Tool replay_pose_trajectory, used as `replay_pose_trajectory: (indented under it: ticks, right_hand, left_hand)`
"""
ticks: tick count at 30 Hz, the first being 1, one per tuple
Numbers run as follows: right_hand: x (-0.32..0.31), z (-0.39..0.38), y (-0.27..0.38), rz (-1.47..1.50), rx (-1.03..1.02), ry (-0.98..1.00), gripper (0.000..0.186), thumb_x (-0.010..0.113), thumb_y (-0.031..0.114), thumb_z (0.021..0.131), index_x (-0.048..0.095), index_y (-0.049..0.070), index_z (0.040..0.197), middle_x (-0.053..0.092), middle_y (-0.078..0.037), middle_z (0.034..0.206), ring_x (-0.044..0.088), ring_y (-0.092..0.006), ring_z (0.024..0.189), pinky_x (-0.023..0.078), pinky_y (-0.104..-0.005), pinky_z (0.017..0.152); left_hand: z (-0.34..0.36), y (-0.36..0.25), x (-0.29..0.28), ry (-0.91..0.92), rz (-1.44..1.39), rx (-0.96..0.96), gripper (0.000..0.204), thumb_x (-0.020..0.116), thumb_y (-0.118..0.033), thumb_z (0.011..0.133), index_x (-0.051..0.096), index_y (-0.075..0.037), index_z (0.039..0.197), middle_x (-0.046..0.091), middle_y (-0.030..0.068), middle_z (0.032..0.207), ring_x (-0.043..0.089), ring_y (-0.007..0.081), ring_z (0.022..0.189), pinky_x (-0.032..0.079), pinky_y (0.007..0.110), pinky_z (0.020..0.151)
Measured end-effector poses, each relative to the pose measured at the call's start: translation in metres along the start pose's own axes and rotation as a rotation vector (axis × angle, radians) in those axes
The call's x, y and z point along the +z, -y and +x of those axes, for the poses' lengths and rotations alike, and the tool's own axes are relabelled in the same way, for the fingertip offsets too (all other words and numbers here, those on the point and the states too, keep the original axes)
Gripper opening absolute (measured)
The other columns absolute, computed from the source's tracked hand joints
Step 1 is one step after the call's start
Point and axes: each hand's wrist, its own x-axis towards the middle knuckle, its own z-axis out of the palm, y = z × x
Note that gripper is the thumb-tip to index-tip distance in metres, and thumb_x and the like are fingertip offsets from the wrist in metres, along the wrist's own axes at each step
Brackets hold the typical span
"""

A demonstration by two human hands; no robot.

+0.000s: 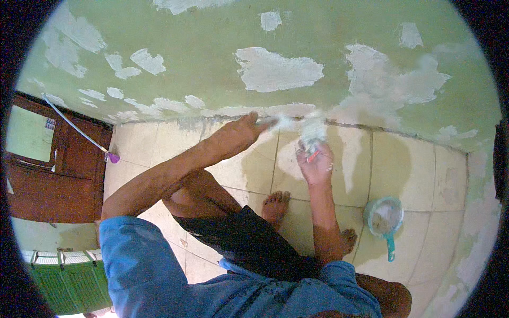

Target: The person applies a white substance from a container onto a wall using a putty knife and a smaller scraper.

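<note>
Near the foot of the green wall [201,79], my left hand [241,138] is closed around the handle of a flat scraper-like tool [269,123]. Its pale end is smeared by motion, so its exact shape is unclear. Beside it on the right, my right hand [317,164] grips a putty knife [313,155] with a bit of red on it. White putty [314,130] covers the blade, which is also blurred, and some whitens my fingers. The two tools' ends are close together; whether they touch I cannot tell. White filler patches [278,69] are spread over the wall.
A turquoise dipper [390,246] with whitish stuff inside stands on the tiled floor [413,175] to my right. My bare foot [275,208] is below my hands. At the left are a purple-ended broom [111,157], a brown door [58,193] and a green crate-like object [69,286].
</note>
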Motion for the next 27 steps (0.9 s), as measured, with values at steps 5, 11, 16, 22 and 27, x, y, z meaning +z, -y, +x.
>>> replay_pose_trajectory:
  ticks: [5,11,16,22,27]
  right_hand:
    - [0.004,-0.004,0.058,-0.029,-0.224,0.085,0.031,0.06,0.014,0.078,0.054,0.008,0.108,0.06,-0.009,0.1,0.057,-0.0202,0.09,0.048,-0.0338,0.06]
    - [-0.028,0.001,0.005,-0.43,0.148,-0.125,0.027,0.06,0.018,0.076,0.057,0.009,0.102,0.062,-0.005,0.095,0.058,-0.0203,0.085,0.048,-0.0385,0.064]
    - [-0.03,0.005,-0.038,-0.027,0.216,-0.016,0.028,0.057,0.013,0.08,0.055,0.001,0.105,0.061,-0.01,0.093,0.06,-0.022,0.079,0.051,-0.0277,0.057]
    - [-0.034,0.015,0.04,0.314,-0.028,0.248,0.038,0.058,0.016,0.08,0.05,0.003,0.114,0.059,-0.01,0.103,0.059,-0.0208,0.087,0.05,-0.0323,0.065]
    - [-0.037,0.008,0.042,-0.531,-0.085,-0.127,0.03,0.061,0.017,0.078,0.055,0.005,0.104,0.06,-0.007,0.095,0.059,-0.0191,0.087,0.049,-0.0361,0.065]
  left_hand:
    - [-0.022,0.016,0.018,0.289,-0.04,-0.074,0.058,0.044,-0.006,0.089,0.026,-0.014,0.143,0.051,0.0297,0.11,0.057,0.0428,0.099,0.052,0.046,0.079]
    - [-0.017,0.008,0.014,-0.19,-0.281,0.069,0.062,0.044,-0.006,0.088,0.021,-0.015,0.145,0.051,0.0271,0.111,0.056,0.0424,0.092,0.051,0.044,0.081]
    - [-0.022,-0.003,0.01,0.183,-0.234,-0.09,0.06,0.042,-0.002,0.086,0.027,-0.014,0.143,0.051,0.0273,0.107,0.057,0.0414,0.099,0.05,0.042,0.085]
    - [-0.076,0.04,0.059,0.465,0.124,0.066,0.061,0.043,-0.003,0.088,0.026,-0.02,0.144,0.051,0.029,0.109,0.058,0.0406,0.096,0.052,0.047,0.077]
    - [-0.045,0.033,0.037,0.06,-0.243,-0.043,0.057,0.046,-0.003,0.086,0.03,-0.009,0.14,0.053,0.0268,0.102,0.06,0.0404,0.086,0.053,0.044,0.074]
